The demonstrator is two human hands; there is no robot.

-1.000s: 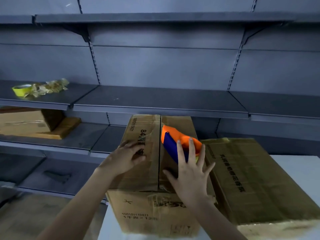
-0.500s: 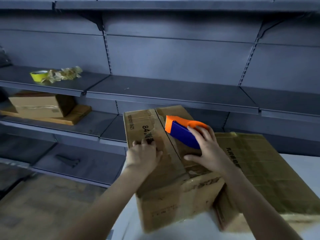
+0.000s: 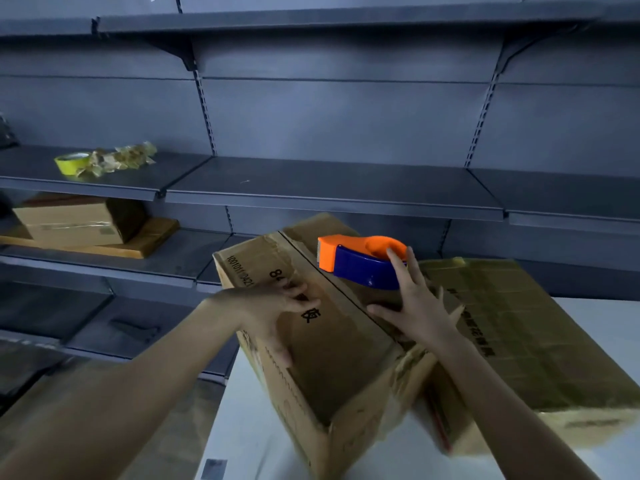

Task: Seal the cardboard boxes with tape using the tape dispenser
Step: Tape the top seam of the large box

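Note:
A worn cardboard box (image 3: 339,344) stands skewed on the white table (image 3: 242,431), its top seam running diagonally from far left to near right. My left hand (image 3: 277,310) grips its left top edge, fingers on the flap and thumb down the side wall. My right hand (image 3: 414,306) lies flat on the right flap with fingers spread, fingertips touching the back of the orange and blue tape dispenser (image 3: 360,263), which sits on the box's far end. A second, larger box (image 3: 526,341) lies flat just to the right, touching the first.
Grey metal shelving (image 3: 329,188) runs across the back. A yellow tape roll (image 3: 71,162) and crumpled tape scraps (image 3: 121,156) lie on the left shelf. Below them a small box (image 3: 76,220) sits on a wooden board (image 3: 152,237). Flattened cardboard covers the floor at left.
The box has been swung round on the table, its seam going from straight ahead to diagonal. My right hand went from curling over the dispenser to lying flat with spread fingers.

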